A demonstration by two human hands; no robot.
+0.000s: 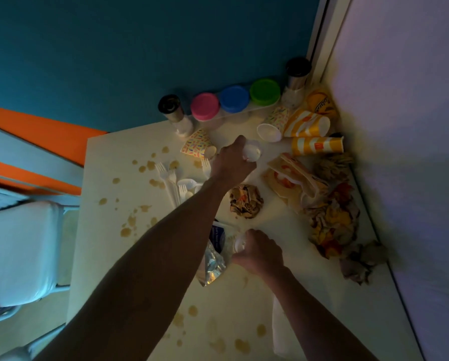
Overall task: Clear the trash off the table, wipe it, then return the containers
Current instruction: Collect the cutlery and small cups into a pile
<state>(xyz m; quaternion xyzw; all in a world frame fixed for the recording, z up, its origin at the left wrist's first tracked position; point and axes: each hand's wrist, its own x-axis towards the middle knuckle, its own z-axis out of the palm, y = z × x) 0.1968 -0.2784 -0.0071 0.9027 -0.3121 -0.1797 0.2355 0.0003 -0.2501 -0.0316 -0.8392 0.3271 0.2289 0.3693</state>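
Wedged into a corner between a teal wall and a pale one, the cream table (108,194) is carrying brown spill spots and a spread of litter. At the back, jars with pink (205,106), blue (234,98) and green (265,91) lids are standing in a row between two metal shakers (171,110).

The left hand (233,162) is reaching over the plastic forks (171,182) and gripping a small white cup (252,152), its fingers curled round it. The right hand (259,252) is closing on the mouth of a clear plastic bag (213,259) near the front, apparently holding it open for the trash.

Several things are looking risky. If the white cup is holding dregs, tipping it on the way to the bag could be adding fresh stains. The left forearm is passing low over the cutlery and the confetti-print cup (197,147) lying on its side, so a sweep back may be knocking them off the table's left edge. The bag looks limp and may be folding shut if the right grip loosens. The crumpled wrappers (246,201) and striped yellow cups (317,145) are piled well apart from the bag, inviting overreach toward the jars.
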